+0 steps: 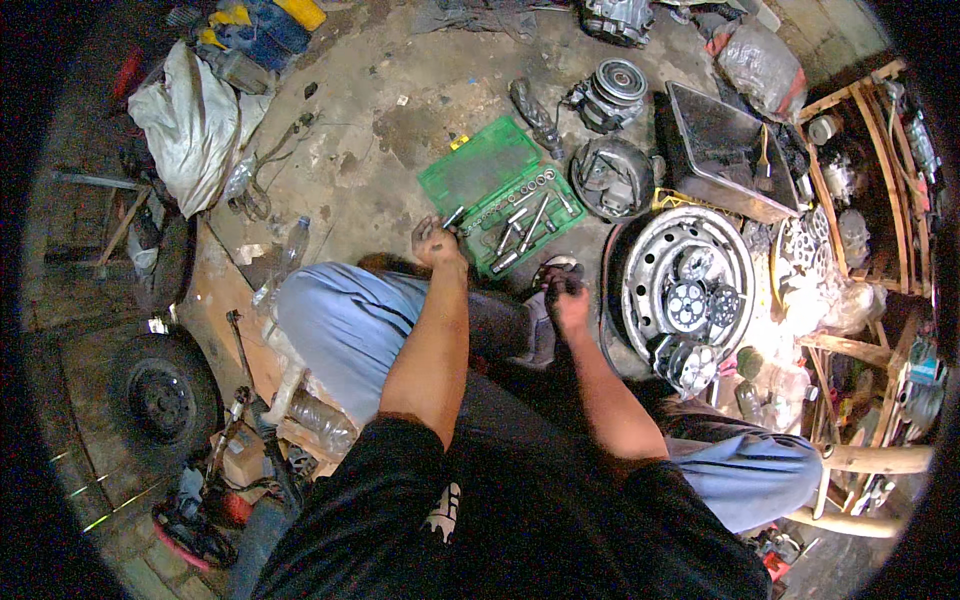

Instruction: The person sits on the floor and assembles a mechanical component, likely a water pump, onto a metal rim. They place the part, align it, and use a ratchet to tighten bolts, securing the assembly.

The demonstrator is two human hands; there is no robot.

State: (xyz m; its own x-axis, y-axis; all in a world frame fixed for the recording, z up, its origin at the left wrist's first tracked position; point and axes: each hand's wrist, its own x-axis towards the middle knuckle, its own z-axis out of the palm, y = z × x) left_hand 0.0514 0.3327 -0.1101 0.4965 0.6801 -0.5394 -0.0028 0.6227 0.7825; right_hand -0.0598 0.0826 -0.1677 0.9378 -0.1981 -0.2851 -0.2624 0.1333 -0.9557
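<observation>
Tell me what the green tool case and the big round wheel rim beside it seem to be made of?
The green tool case looks like moulded plastic: see-through green, with a ribbed lid. The wheel rim looks like pressed steel, dull silver and grimy, with round holes. The tools in the case gleam like polished metal.

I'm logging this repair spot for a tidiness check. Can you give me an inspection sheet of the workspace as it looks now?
Surface: stained concrete floor, dusty.
Job's things: open green socket case with sockets and extensions inside.
Clutter: steel wheel rim holding round metal parts, compressor, dark metal tray, white sack, plastic bottle, tyre.
Hands: left hand grips a small metal piece at the case's edge; right hand closed near the rim, contents unclear.
Cables: loose wire beside the sack.
Surroundings: wooden rack of parts on the right.
</observation>
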